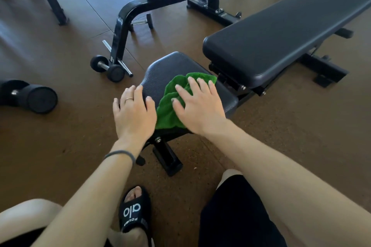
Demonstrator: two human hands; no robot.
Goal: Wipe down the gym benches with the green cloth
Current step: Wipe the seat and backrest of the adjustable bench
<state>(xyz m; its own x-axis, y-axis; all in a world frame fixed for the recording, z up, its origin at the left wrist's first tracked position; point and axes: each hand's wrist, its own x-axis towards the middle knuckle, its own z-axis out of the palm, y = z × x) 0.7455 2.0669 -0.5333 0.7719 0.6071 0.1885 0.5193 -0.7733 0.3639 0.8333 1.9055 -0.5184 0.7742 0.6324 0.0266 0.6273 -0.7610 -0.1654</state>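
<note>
A: Where is the green cloth [173, 102]?

B: Lying rumpled on the small black seat pad [164, 70] of the bench, on the side nearest the person, with one edge reaching the pad's near rim. The long back pad [281, 32] of the same bench stretches off to the upper right, just beside the seat pad.

A: What is the right hand [197, 104] doing?

B: It lies flat on the cloth, palm down, all fingers straight and spread apart. It presses on the fabric; nothing is curled round it.

A: And the left hand [133, 110]?

B: Also open, palm down, fingers extended and slightly apart. It sits at the left edge of the seat pad, just beside the cloth; the thumb side comes right up to the green fabric, but I cannot tell whether it touches. There is a ring on 1 finger and a dark band round the wrist.

A: Anything else nearby?

B: 2 dumbbells on the brown floor [60, 126]: a small one [107, 67] by the frame of another bench, a bigger one [30, 96] at the far left
</note>
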